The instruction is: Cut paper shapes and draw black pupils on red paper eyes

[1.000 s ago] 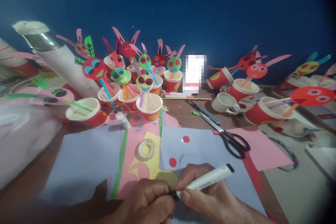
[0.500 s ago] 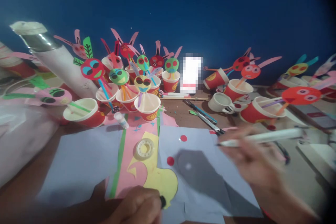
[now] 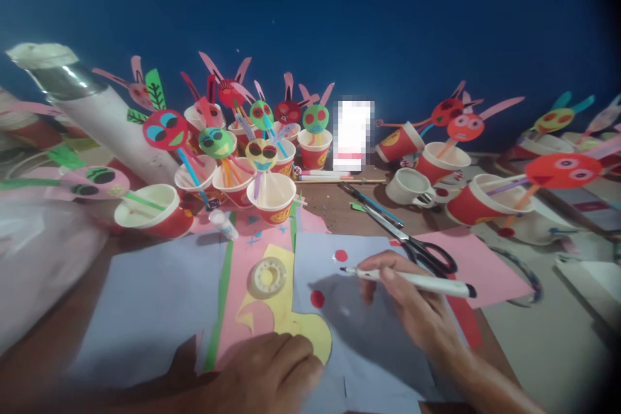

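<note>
A white marker with its dark tip bare is gripped in my right hand. The tip points left, above the white paper and near a small red paper circle. A second red circle lies lower on the same sheet. My left hand rests curled over the lower part of a yellow paper cutout; its fingertips are hidden, so what they hold does not show. A roll of clear tape sits on the yellow paper, just beyond that hand.
Paper cups holding paper-faced stick figures line the back. Black-handled scissors lie by my right hand, beyond them a white mug. Pink paper is at right, a small white bottle at left centre.
My right hand has moved left with the marker, from the paper's right edge to over the sheet. My left hand has turned slightly right, and the black piece in its fingers no longer shows.
</note>
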The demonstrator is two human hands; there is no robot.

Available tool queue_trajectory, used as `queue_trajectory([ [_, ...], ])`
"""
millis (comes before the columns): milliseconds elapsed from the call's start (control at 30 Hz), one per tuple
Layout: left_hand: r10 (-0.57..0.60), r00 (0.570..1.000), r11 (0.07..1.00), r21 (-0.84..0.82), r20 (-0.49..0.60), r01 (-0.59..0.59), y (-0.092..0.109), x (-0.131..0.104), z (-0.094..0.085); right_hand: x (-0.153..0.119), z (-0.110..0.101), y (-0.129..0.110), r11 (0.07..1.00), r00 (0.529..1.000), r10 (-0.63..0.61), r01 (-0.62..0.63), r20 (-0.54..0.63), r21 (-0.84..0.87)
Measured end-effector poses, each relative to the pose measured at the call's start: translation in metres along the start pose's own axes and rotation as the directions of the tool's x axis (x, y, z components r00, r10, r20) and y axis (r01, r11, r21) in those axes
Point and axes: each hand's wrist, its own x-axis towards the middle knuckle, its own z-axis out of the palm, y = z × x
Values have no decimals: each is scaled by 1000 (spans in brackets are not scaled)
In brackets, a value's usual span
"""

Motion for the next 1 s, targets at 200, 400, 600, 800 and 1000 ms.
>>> queue_trajectory([
  [200,-43,998,999,15,-35,43,3,-2,8,-11,11,-5,988,991,132,-130,25,-79],
  [400,21,1000,999,31,13,-21,-8,-1,12,-12,21,0,967,986,162,-153,30,-204],
  [600,25,999,999,19,43,-25,-12,0,19,-13,23,5,930,978,206,-193,10,-312],
  [800,53,998,997,55,33,-54,-15,-2,25,-10,26,4,896,974,225,-194,32,-399],
  [1000,24,997,995,90,71,-31,-14,-6,30,-6,32,4,872,986,156,-113,51,-476],
])
